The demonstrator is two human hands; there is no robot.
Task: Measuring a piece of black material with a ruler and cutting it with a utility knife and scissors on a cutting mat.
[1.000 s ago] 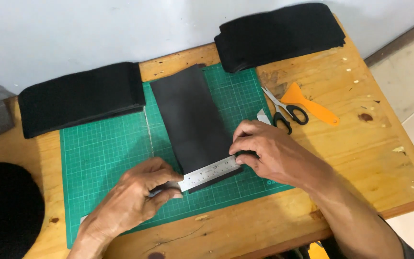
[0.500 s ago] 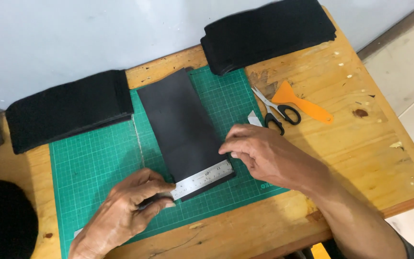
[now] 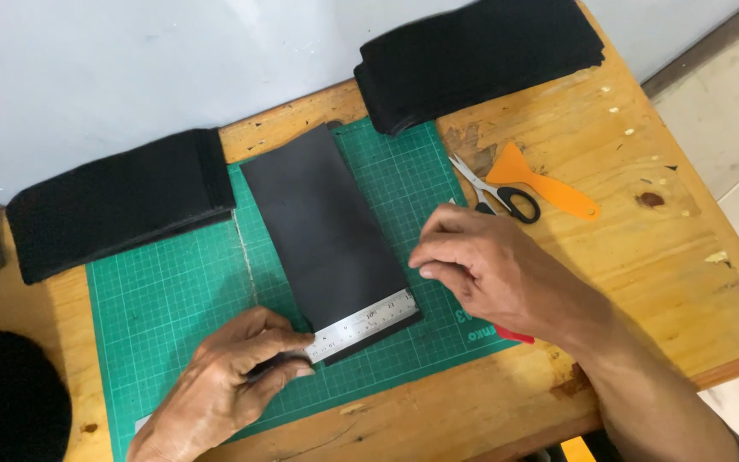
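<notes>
My left hand [image 3: 224, 376] sits at about seven o'clock on the green cutting mat [image 3: 173, 299], fingers curled down and pinching the left end of a steel ruler [image 3: 361, 325]. The ruler lies flat across the near end of a black sheet [image 3: 322, 227], slightly slanted, its right end higher toward three o'clock. The black sheet is a long rectangle lying flat on the mat, running from the ruler up toward twelve o'clock, tilted a little to the left, with its far end reaching the mat's top edge.

My right hand [image 3: 493, 269] hovers at about four o'clock from the sheet, just beside the ruler's right end. Its fingers are bent loosely and drawn together, holding nothing that I can see; I cannot tell whether the fingertips touch the sheet or the mat. Something red [image 3: 515, 335] peeks out from under my right wrist; too little shows to tell what it is.

At one o'clock, a stack of black sheets [image 3: 481, 56] lies on the wooden table [image 3: 669, 265], its near corner overlapping the mat. At ten o'clock a second black stack [image 3: 117, 205] lies partly on the mat and partly on the table. At two o'clock from my right hand, scissors [image 3: 493, 192] with black handles lie on the table, touching an orange scraper [image 3: 545, 181] just beside them. A dark rounded shape [image 3: 6, 398] fills the corner at eight o'clock.
</notes>
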